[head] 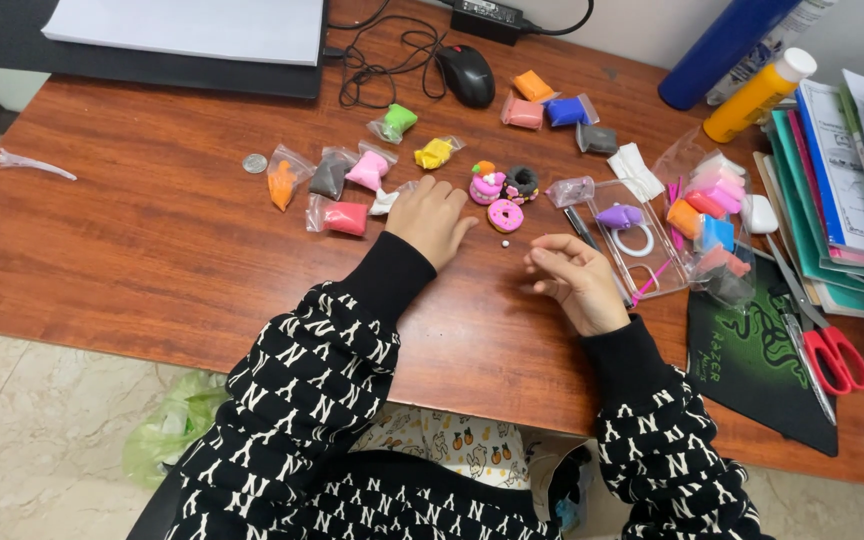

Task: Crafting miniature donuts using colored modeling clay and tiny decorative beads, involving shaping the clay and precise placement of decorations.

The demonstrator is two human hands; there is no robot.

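My left hand [434,218] rests palm down on the wooden desk [152,240], fingers curled, touching a small white clay bag. My right hand [574,280] hovers low over the desk with fingers loosely pinched; whether a tiny bit of clay sits in them I cannot tell. A small white clay ball [505,243] lies between the hands. Just beyond are a pink clay donut [505,215], a pink cupcake-like piece [487,184] and a dark donut [522,181]. A clear phone case [642,250] with a purple clay shape and a white ring lies right of my right hand.
Several small bags of coloured clay are scattered across the desk; a bag of clay packs [712,215] sits at right. Red-handled scissors [832,355], a black mouse [466,74], a coin [255,163], a yellow bottle [757,95], stacked folders [852,190] and a dark mat [752,370] surround them.
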